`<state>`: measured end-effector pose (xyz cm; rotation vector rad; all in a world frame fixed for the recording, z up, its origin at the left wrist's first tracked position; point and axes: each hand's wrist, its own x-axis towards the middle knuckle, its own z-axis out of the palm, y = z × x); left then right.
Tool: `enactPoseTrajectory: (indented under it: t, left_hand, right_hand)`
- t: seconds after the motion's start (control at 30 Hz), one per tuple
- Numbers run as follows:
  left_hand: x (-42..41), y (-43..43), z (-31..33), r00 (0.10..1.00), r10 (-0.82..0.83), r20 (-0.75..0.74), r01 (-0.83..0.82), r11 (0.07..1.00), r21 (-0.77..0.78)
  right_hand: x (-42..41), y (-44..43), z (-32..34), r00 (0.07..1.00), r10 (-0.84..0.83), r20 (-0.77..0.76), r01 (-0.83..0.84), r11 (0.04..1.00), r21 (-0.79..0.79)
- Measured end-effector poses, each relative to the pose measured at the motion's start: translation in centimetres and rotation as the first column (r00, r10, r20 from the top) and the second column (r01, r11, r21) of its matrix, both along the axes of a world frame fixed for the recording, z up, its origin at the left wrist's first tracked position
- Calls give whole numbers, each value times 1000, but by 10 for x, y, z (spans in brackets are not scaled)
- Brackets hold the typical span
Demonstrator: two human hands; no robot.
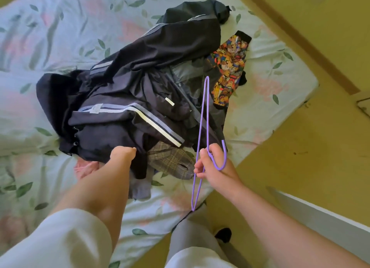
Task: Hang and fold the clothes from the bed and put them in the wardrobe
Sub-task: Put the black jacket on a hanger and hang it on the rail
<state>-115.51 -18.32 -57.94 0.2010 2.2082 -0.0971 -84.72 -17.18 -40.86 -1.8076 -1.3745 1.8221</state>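
Observation:
A heap of dark navy clothes with pale reflective stripes (128,99) lies on the bed (60,37). My left hand (122,153) grips the near edge of a navy garment; its fingers are tucked under the cloth. A plaid piece (170,161) and a pink piece (88,167) poke out below the heap. A bright patterned garment (228,67) lies at the heap's right. My right hand (214,167) holds a purple wire hanger (202,127) near its hook, seen edge-on above the bed's near corner.
The floral sheet covers the mattress, whose corner (312,83) juts to the right. Yellow floor (300,147) surrounds the bed, with a white skirting board (330,217) at lower right. My legs and a dark-socked foot (224,234) stand against the bed's near edge.

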Motion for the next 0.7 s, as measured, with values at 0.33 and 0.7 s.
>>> enactPoseTrajectory:
  t: [0.33, 0.7]
  left_hand:
    - [57, -22, 59, 980, -116, -163, 181, 865, 468]
    - [111, -64, 161, 773, -395, 497, -149, 648, 747]
  right_hand:
    - [-27, 8, 7, 964, 245, 105, -254, 964, 84]
    - [-69, 23, 5, 951, 245, 187, -220, 965, -140]
